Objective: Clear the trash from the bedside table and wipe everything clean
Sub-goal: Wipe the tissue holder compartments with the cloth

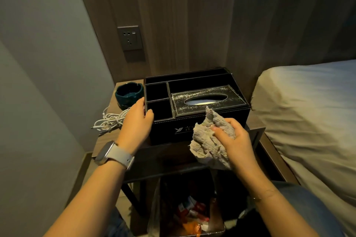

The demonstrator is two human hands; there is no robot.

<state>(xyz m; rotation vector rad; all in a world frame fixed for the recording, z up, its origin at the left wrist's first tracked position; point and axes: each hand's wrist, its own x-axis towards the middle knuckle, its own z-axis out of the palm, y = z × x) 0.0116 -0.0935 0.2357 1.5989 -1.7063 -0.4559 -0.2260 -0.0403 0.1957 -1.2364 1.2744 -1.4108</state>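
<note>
A black leather organiser box [192, 82] with a tissue slot and several empty compartments stands on the bedside table [107, 140]. My left hand [137, 119] grips the box's front left corner, thumb over the rim. My right hand [233, 136] holds a crumpled grey cloth [208, 146] against the box's front face. A bin [188, 217] lined with a plastic bag sits below the table's front edge, holding red and orange wrappers.
A dark teal ashtray [129, 93] and a coiled white cable [110, 119] lie on the table left of the box. A wall socket [130, 38] is above. The bed [308, 113] lies close on the right, a wall on the left.
</note>
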